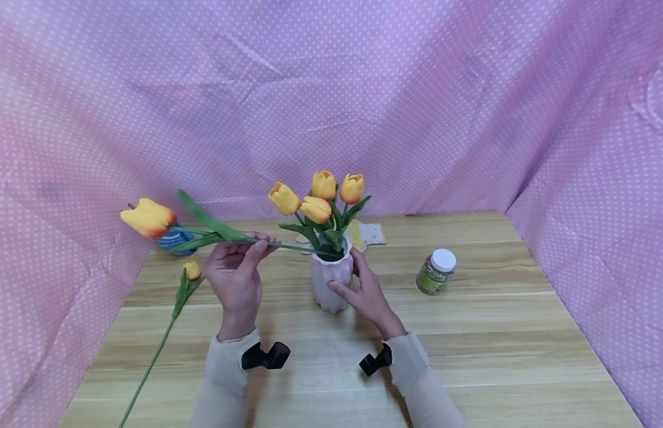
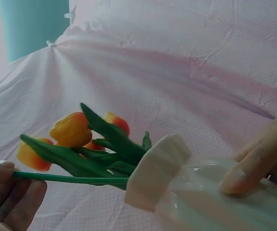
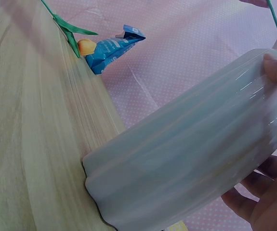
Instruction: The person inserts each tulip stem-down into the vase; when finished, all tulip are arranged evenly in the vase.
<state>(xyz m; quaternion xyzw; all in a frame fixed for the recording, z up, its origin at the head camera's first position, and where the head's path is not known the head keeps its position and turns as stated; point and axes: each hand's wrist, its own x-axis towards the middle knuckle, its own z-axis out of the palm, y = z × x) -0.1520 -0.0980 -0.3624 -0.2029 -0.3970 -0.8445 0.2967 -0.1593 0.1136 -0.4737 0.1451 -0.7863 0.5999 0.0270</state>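
Observation:
My left hand (image 1: pixel 239 279) pinches the green stem of a yellow-orange tulip (image 1: pixel 149 218) between thumb and fingers. The tulip lies almost level, its bloom out to the left and its stem end at the mouth of a white fluted vase (image 1: pixel 331 282). Around the vase's right side, my right hand (image 1: pixel 370 291) grips it with the thumb on the front. Several yellow tulips (image 1: pixel 323 185) with green leaves stand in the vase. In the right wrist view the glossy vase (image 3: pixel 191 144) has its base on the wooden table.
Another tulip (image 1: pixel 192 271) lies on the table at the left, near a blue packet (image 1: pixel 176 239). At the right stands a jar (image 1: pixel 436 271) with a white lid. A yellow and grey cloth-like item (image 1: pixel 371 234) lies behind the vase. Pink dotted fabric (image 1: pixel 331 107) surrounds the table.

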